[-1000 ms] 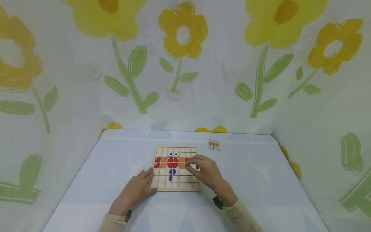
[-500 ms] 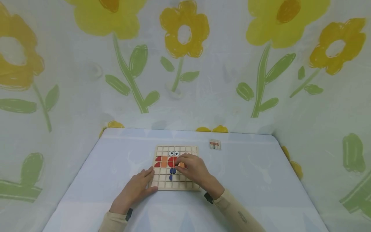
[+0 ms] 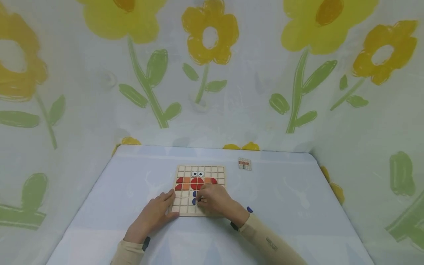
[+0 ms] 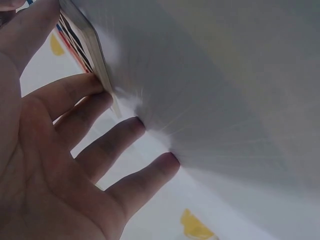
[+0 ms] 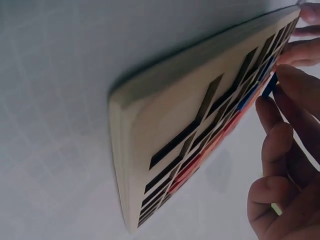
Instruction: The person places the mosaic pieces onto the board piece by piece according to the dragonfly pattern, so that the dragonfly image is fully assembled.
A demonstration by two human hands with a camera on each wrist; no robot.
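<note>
A square wooden grid board [image 3: 182,212] lies on the table with flat coloured tiles in its cells. Red tiles [image 3: 197,183], orange tiles [image 3: 207,180] and two eye tiles [image 3: 197,174] form a figure, with blue tiles [image 3: 194,201] below. My left hand [image 3: 156,209] rests at the board's left edge, fingers loosely extended and spread, fingertips against its side in the left wrist view. Over the lower middle cells, my right hand [image 3: 215,198] pinches a small blue tile [image 5: 270,85] between thumb and fingers. That hand covers the board's lower right cells.
Another blue half-round tile [image 3: 250,209] lies on the table right of the board, beside the right wrist. A small pattern card [image 3: 244,164] lies farther back to the right. Flower-printed fabric [image 3: 238,110] encloses the table on the far side and both flanks.
My right hand has moved from the board's right side leftward and down to its lower middle. The loose blue tile has come into view beside the wrist. The left hand stays put.
</note>
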